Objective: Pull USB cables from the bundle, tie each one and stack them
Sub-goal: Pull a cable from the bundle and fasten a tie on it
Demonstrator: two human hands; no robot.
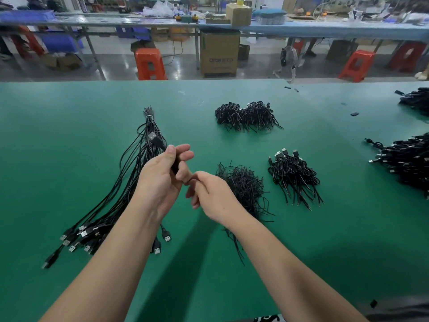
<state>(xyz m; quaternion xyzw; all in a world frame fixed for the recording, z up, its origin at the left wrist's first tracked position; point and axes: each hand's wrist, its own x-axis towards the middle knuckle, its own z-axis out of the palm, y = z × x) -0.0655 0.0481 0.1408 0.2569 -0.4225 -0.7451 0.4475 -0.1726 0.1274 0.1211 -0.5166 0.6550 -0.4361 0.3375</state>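
A long bundle of black USB cables point(130, 180) lies on the green table point(69, 135), tied at its far end, plugs fanned out near me. My left hand point(160, 180) grips one folded black USB cable point(155, 139), whose silver plug sticks up past my thumb. My right hand point(212, 196) sits just right of it, fingertips pinching the cable's lower end or a thin tie; the exact thing is hidden. A stack of tied cables point(293, 175) lies to the right. A heap of thin black ties point(243, 184) sits behind my right hand.
Another tied-cable pile point(247, 116) lies farther back. Large cable heaps sit at the right edge point(408, 163) and far right corner point(415, 99). Small black scraps point(354, 114) dot the table. Beyond the far edge stand orange stools point(149, 63) and a cardboard box point(219, 54).
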